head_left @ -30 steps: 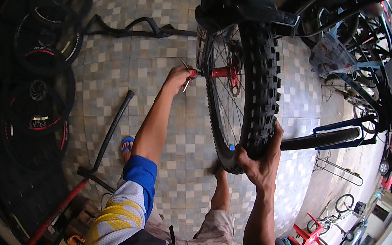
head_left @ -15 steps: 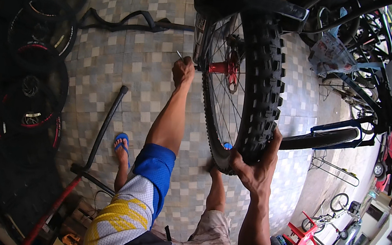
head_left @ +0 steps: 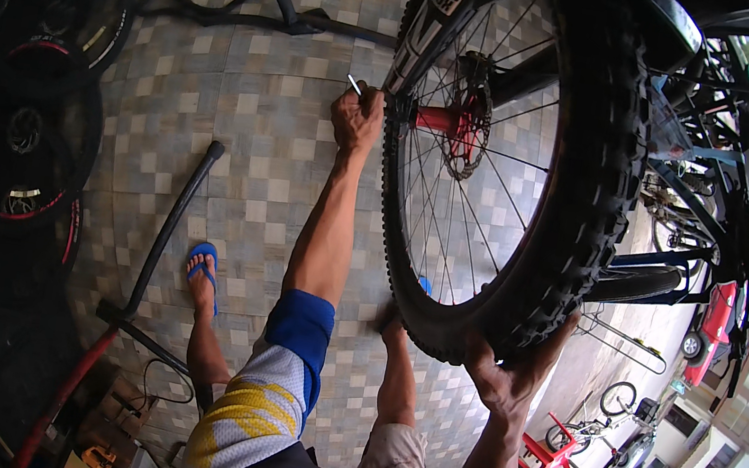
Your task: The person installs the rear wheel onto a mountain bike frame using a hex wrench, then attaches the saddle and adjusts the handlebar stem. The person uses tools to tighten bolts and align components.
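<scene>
My left hand [head_left: 357,119] is closed at the left end of the wheel's red hub [head_left: 435,120], by the foot of the black fork leg [head_left: 434,27]. A slim silver rod [head_left: 354,85] sticks out above its fingers; the rest of it is hidden. My right hand [head_left: 512,378] grips the knobby tyre [head_left: 576,234] at its lower edge, thumb on one side and fingers on the other. The front bicycle wheel stands upright in the fork, with a disc brake rotor [head_left: 470,118] beside the hub.
Several wheels [head_left: 35,129] line the dark left side. A black strap [head_left: 281,15] lies on the tiled floor [head_left: 262,113]. Nearby is a red and black tubular stand [head_left: 167,243]. A red chair [head_left: 553,465] and other bicycles are at the right.
The wheel now appears larger, more side-on and further right, with my right hand moved right along with it. My left hand stays at the hub end, and the silver rod has tilted.
</scene>
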Action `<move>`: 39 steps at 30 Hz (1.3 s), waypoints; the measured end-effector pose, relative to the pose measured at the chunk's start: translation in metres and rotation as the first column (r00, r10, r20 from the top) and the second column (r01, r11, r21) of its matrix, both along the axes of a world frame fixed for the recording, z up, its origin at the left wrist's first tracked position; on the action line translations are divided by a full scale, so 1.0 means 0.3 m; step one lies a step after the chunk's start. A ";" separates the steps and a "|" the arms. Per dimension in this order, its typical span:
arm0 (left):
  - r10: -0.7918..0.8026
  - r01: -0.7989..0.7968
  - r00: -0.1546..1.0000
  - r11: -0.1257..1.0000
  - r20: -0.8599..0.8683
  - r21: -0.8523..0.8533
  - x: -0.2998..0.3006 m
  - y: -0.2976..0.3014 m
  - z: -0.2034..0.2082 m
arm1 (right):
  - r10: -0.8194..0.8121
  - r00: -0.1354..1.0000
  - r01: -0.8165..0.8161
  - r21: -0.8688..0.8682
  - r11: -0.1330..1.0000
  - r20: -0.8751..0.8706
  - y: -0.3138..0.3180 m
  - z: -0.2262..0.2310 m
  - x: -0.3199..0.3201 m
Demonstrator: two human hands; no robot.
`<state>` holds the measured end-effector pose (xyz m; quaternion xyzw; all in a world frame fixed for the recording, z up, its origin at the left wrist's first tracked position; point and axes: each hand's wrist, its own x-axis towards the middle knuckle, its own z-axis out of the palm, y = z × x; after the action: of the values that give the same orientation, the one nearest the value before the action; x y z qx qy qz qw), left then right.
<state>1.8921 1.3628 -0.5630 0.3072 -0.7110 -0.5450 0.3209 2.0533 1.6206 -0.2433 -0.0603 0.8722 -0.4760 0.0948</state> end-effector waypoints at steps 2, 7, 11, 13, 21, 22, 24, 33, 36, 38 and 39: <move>-0.012 0.013 1.000 0.998 0.016 -0.060 0.001 -0.024 -0.020 | 0.033 0.999 -0.032 0.018 0.999 -0.014 0.003 -0.014 0.008; -0.087 0.095 0.994 0.985 -0.062 0.142 0.019 -0.019 0.040 | 0.050 0.999 -0.049 0.009 0.999 -0.017 0.065 -0.074 0.020; -0.108 0.094 0.961 0.993 0.254 0.066 0.029 -0.056 0.097 | 0.026 0.999 -0.024 0.041 0.999 -0.042 0.012 -0.053 0.001; -0.058 0.034 0.974 0.993 0.217 0.116 0.022 -0.063 0.123 | 0.010 1.000 -0.009 0.043 0.999 -0.029 -0.013 -0.023 0.000; 0.280 -0.289 0.944 0.957 0.174 0.033 0.031 -0.074 0.155 | 0.010 1.000 -0.010 0.012 1.000 -0.002 -0.072 0.061 -0.009; 0.287 -0.286 0.944 0.958 0.164 -0.026 0.031 -0.104 0.153 | 0.035 0.999 -0.035 -0.028 0.999 -0.015 -0.059 0.036 -0.010; 0.177 -0.220 0.962 0.953 0.209 0.209 0.024 -0.064 0.235 | -0.004 0.998 0.006 -0.026 1.000 0.059 -0.029 0.021 -0.003; 0.274 -0.324 0.939 0.909 0.209 0.263 0.017 -0.128 0.156 | 0.036 0.995 -0.037 0.010 0.999 0.097 -0.006 0.023 -0.009; 0.355 -0.361 0.921 0.932 0.161 0.010 0.012 -0.136 0.205 | 0.039 0.994 -0.039 -0.005 0.999 0.097 0.007 -0.002 -0.011; 0.341 -0.381 0.910 0.912 0.237 0.149 0.043 -0.157 0.247 | 0.027 0.997 -0.029 0.018 0.999 0.070 0.027 -0.016 0.003; 0.357 -0.414 0.895 0.888 0.269 0.200 0.071 -0.228 0.247 | 0.035 0.996 -0.036 0.004 0.999 0.078 0.015 -0.011 -0.004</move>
<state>1.9136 1.2942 -0.4889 0.5408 -0.5917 -0.5176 0.2992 2.0521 1.6252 -0.2468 -0.0568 0.8678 -0.4741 0.1375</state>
